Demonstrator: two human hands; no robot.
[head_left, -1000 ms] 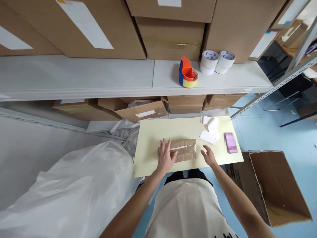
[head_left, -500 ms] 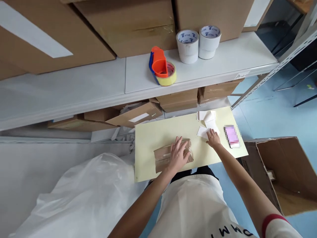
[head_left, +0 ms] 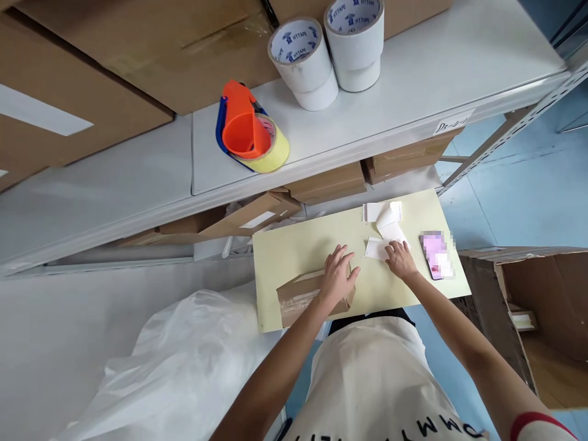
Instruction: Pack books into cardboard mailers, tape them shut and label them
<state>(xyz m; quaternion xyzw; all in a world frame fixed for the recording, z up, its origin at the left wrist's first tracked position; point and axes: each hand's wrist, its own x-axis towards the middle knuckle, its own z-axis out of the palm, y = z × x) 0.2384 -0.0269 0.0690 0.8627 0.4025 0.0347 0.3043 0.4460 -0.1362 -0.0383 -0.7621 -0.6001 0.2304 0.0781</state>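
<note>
On the pale yellow board (head_left: 271, 251) a small brown cardboard box (head_left: 301, 294) lies under my left hand (head_left: 339, 278). That hand has its fingers spread over the box's right end and grips nothing. To the right, a folded strip of white paper labels (head_left: 377, 247) rests on the board, partly curled up. My right hand (head_left: 400, 260) is at its lower end, fingers bent and closed on the paper; the fingertips are small in view. Beyond this hand lies a phone (head_left: 434, 254), its screen blurred out.
Above the board, a grey shelf (head_left: 404, 79) holds an orange-and-blue tape dispenser (head_left: 245, 128), two stacks of white tape rolls (head_left: 307, 73) and large cartons (head_left: 114, 55). White plastic sheeting (head_left: 193, 355) bulges at left. An open carton (head_left: 496, 318) stands on the right.
My view has shifted, bringing the shelf closer. The box has turned slightly, and my left hand is spread over its right end. My right fingers have bent more at the labels.
</note>
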